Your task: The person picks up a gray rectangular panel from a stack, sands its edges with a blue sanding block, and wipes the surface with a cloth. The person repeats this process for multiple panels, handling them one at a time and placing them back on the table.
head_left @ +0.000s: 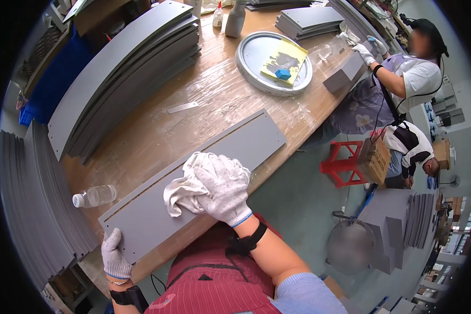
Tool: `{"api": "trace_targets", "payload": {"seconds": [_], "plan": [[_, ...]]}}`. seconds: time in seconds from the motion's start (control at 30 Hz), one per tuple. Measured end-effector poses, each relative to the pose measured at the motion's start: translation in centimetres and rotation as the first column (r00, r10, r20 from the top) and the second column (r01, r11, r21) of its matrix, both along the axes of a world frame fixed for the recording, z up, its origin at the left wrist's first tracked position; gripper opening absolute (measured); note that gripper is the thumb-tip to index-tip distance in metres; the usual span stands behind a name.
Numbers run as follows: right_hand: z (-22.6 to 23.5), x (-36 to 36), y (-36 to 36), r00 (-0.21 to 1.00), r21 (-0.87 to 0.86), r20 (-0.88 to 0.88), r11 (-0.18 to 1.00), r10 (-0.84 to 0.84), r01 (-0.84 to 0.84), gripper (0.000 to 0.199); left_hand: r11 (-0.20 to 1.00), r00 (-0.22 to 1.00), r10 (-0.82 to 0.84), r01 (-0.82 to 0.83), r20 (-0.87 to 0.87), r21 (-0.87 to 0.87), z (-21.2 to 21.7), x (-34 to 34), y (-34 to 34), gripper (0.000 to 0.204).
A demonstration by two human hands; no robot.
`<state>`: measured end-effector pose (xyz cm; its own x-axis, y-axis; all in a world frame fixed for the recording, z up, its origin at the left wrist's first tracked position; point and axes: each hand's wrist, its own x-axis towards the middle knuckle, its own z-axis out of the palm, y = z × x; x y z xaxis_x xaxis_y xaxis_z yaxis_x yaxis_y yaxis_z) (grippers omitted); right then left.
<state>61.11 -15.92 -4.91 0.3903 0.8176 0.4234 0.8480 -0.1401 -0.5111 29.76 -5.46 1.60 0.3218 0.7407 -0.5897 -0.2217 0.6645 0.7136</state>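
A long grey board with a groove along its far side and small holes at its ends lies slantwise along the table's near edge. My right hand, in a white knit glove, presses a crumpled white cloth onto the middle of the board. The fingers are bunched on the cloth and partly hidden by its folds. At the board's near left corner my left hand, gloved too, grips the end, with its thumb side over the edge. Some of its fingers are out of sight.
A clear bottle lies left of the board. Behind are a thin metal strip, a stack of grey boards and a round lid bearing a yellow pad and blue block. A co-worker works at the right.
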Motion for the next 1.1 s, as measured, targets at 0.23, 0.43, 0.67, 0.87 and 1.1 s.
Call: {"api": "trace_targets", "payload": {"seconds": [0.23, 0.43, 0.67, 0.87, 1.1], "plan": [[-9.9, 22.6, -7.8, 0.814, -0.184, 0.174, 0.793, -0.555, 0.580, 0.039, 0.999, 0.996, -0.026, 0.029, -0.080, 0.037, -1.1, -0.7, 0.6, 0.052], [0.4, 22.6, -4.7, 0.841, -0.145, -0.136, 0.851, -0.523, 0.506, 0.028, 0.989, 0.990, -0.017, 0.037, -0.140, 0.140, 0.6, 0.5, 0.5, 0.067], [4.2, 1.1, 4.3, 0.913, -0.007, -0.237, 0.939, 0.332, -0.343, 0.060, 0.994, 0.994, -0.011, 0.023, -0.111, 0.106, 3.7, 5.2, 0.5, 0.068], [-2.8, 12.9, 2.2, 0.987, -0.418, -0.004, 0.897, -0.161, 0.145, 0.069, 0.991, 0.966, 0.055, -0.022, -0.253, 0.129, 1.8, 0.8, -1.0, 0.070], [-2.3, 31.7, -8.8, 0.675, -0.464, -0.202, 0.676, -0.709, 0.572, 0.028, 0.964, 0.955, 0.051, 0.030, -0.293, 0.265, 1.8, -0.9, 0.1, 0.066]]}}
